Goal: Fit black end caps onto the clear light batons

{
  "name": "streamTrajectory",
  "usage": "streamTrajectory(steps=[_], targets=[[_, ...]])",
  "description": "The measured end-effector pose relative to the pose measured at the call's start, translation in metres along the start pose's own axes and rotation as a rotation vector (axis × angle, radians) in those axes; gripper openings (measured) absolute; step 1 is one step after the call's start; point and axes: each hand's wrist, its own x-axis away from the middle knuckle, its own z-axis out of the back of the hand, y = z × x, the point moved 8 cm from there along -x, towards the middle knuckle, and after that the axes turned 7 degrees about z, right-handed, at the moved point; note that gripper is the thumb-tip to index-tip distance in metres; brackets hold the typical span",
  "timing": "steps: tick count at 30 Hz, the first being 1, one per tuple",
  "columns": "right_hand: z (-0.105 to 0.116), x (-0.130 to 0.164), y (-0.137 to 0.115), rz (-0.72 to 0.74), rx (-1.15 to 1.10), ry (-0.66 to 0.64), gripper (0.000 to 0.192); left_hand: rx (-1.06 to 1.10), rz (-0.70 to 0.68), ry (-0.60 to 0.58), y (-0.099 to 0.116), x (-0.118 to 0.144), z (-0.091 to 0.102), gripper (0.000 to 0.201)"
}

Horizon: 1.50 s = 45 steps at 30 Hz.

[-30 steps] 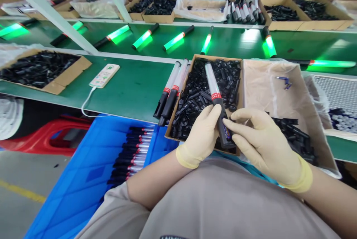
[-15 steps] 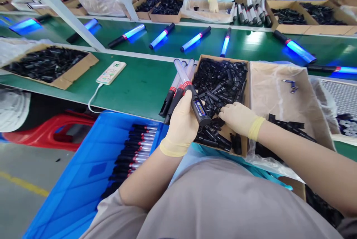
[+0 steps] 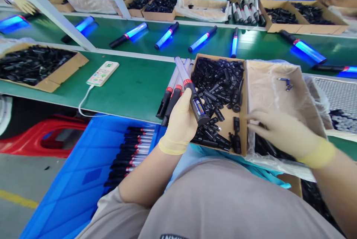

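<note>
Right hand (image 3: 281, 133) now over plastic-lined box (image 3: 290, 83)

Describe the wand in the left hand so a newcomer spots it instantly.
Start at the cardboard box of small black parts at the middle of the near green table. At its left edge the gloved left hand grips one wand. Unlike the two unlit wands lying beside it, it is lifted and its open black end shows a battery.

Factory assy line: green conveyor belt (image 3: 251, 45) w/ lit batons (image 3: 167, 35).
</note>
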Motion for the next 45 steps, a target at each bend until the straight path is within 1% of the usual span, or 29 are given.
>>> streamTrajectory(steps=[2, 4, 6, 8, 10, 12, 14, 15, 16, 17, 20, 21, 23, 25, 27, 31, 36, 40, 43, 45], targets=[[-0.018, -0.041, -0.028, -0.046, 0.038, -0.147, 0.026, -0.006, 0.011, -0.024, -0.003, 0.003, -0.001, 0.017], [-0.034, -0.071, -0.044, -0.108, 0.085, -0.231, 0.024, -0.015, 0.027, -0.039, -0.007, 0.007, 0.001, 0.018], [-0.045, -0.088, -0.051, -0.152, 0.11, -0.247, 0.023, -0.023, 0.041, -0.032, -0.009, 0.012, 0.008, 0.02], [-0.055, -0.093, -0.049, -0.177, 0.116, -0.245, 0.026, -0.039, 0.056, -0.024, -0.011, 0.014, 0.015, 0.022], [-0.061, -0.09, -0.043, -0.196, 0.102, -0.247, 0.031, -0.056, 0.07, -0.022, -0.013, 0.014, 0.019, 0.023], [-0.062, -0.084, -0.035, -0.206, 0.061, -0.251, 0.036, -0.076, 0.076, -0.042, -0.016, 0.012, 0.019, 0.024], [-0.055, -0.075, -0.027, -0.221, 0.016, -0.242, 0.04, -0.1, 0.073, -0.092, -0.02, 0.01, 0.014, 0.023], [-0.047, -0.069, -0.023, -0.236, -0.042, -0.211, 0.043, -0.117, 0.078, -0.129, -0.023, 0.009, 0.01, 0.023], [-0.038, -0.063, -0.02, -0.251, -0.145, -0.163, 0.046, -0.135, 0.092, -0.168, -0.027, 0.008, 0.005, 0.023], [-0.029, -0.055, -0.018, -0.258, -0.298, -0.104, 0.049, -0.151, 0.114, -0.202, -0.032, 0.007, 0.002, 0.024], [0.0, -0.036, -0.028, -0.189, -0.864, 0.078, 0.051, -0.167, 0.217, -0.282, -0.05, 0.008, -0.007, 0.027], [0.008, -0.031, -0.034, -0.152, -0.987, 0.124, 0.05, -0.16, 0.248, -0.301, -0.055, 0.008, -0.009, 0.027], [0.022, -0.026, -0.045, -0.106, -1.106, 0.218, 0.048, -0.143, 0.297, -0.345, -0.064, 0.011, -0.015, 0.027], [0.029, -0.025, -0.052, -0.098, -1.129, 0.306, 0.044, -0.133, 0.326, -0.375, -0.07, 0.014, -0.019, 0.028], [0.028, -0.027, -0.056, -0.112, -1.101, 0.371, 0.037, -0.131, 0.321, -0.376, -0.072, 0.017, -0.022, 0.029], [0.021, -0.028, -0.06, -0.122, -0.981, 0.436, 0.026, -0.128, 0.262, -0.34, -0.069, 0.019, -0.024, 0.025], [0.014, -0.022, -0.058, -0.138, -0.983, 0.455, 0.024, -0.103, 0.281, -0.358, -0.07, 0.02, -0.028, 0.03], [0.009, -0.018, -0.057, -0.137, -1.078, 0.447, 0.025, -0.102, 0.321, -0.363, -0.072, 0.018, -0.028, 0.031], [0.008, -0.016, -0.056, -0.117, -1.108, 0.461, 0.025, -0.142, 0.295, -0.362, -0.072, 0.016, -0.025, 0.028], [0.009, -0.016, -0.057, -0.085, -1.043, 0.44, 0.026, -0.173, 0.268, -0.372, -0.071, 0.015, -0.023, 0.029]])
